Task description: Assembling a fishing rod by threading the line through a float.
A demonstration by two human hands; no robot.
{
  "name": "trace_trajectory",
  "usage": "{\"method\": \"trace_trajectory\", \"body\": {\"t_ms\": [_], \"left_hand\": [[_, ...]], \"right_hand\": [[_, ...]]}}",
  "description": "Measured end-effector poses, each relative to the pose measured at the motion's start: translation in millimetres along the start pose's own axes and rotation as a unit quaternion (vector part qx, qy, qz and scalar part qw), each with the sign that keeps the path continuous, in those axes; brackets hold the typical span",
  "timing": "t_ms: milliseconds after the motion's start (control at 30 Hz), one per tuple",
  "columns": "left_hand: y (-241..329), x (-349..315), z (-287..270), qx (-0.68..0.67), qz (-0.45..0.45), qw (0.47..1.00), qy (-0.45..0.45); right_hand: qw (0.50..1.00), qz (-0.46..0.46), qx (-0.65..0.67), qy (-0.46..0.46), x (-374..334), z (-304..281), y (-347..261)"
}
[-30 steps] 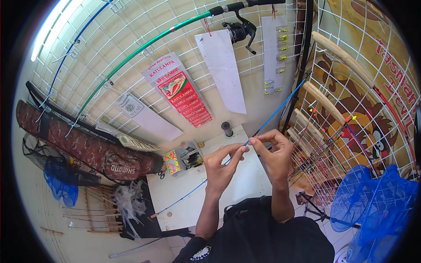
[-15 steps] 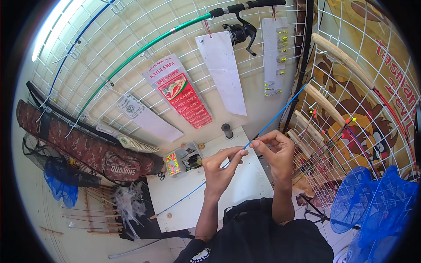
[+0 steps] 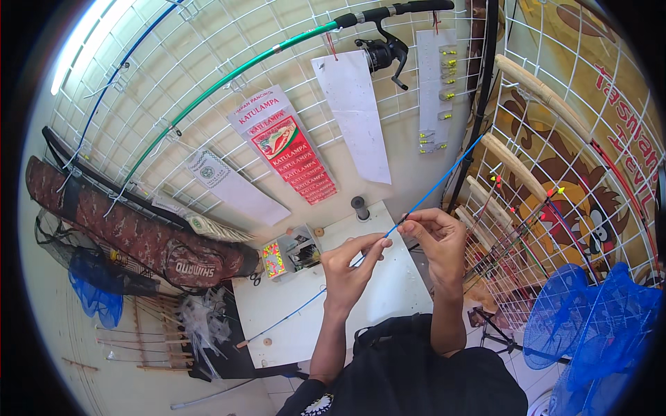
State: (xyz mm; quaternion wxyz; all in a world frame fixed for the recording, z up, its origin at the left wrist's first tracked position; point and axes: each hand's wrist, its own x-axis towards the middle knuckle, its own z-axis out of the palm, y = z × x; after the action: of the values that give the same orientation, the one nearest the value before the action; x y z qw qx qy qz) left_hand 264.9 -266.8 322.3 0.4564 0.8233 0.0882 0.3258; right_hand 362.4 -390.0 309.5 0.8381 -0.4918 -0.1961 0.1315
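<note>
A thin blue fishing rod [image 3: 444, 182] runs slantwise across the view, its upper end by the dark upright post and its lower end, with a tan tip, over the white table. My left hand [image 3: 350, 267] is closed, pinching the rod between thumb and fingertips. Just above that pinch, my right hand [image 3: 438, 244] is closed too, with thumb and fingers pressed together at the rod. A small dark piece [image 3: 402, 220] shows on the rod at the right fingertips; its kind is too small to tell.
Beneath my hands is a white table [image 3: 277, 347] with a small compartment box [image 3: 300, 248], a dark spool [image 3: 359, 206] and scissors [image 3: 256, 277]. A white wire grid ahead carries a green rod with a reel [image 3: 380, 54]. Blue nets [image 3: 590, 326] hang at the right.
The rod's upper end has dipped slightly. At my right fingertips, which have shifted a little, the dark piece on the rod now shows. My left hand has barely moved.
</note>
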Motion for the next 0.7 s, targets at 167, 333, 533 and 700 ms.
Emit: {"method": "trace_trajectory", "body": {"t_ms": [167, 333, 533, 700], "left_hand": [[-2.4, -1.5, 4.9, 0.029, 0.022, 0.999, 0.024], [-10.4, -2.1, 14.8, 0.127, 0.154, 0.976, 0.083], [-19.8, -3.3, 23.0, 0.131, 0.185, 0.969, 0.098], [-19.2, -1.1, 24.9, 0.127, 0.178, 0.972, 0.091]], "right_hand": [[1.0, -0.008, -0.013, 0.022, 0.1, 2.7, 0.1], [0.998, -0.029, -0.004, 0.054, -0.2, 11.2, 13.1], [0.992, -0.053, 0.061, 0.098, 0.6, 21.3, 31.4], [0.985, -0.043, 0.101, 0.133, 0.3, 28.5, 38.0]]}}
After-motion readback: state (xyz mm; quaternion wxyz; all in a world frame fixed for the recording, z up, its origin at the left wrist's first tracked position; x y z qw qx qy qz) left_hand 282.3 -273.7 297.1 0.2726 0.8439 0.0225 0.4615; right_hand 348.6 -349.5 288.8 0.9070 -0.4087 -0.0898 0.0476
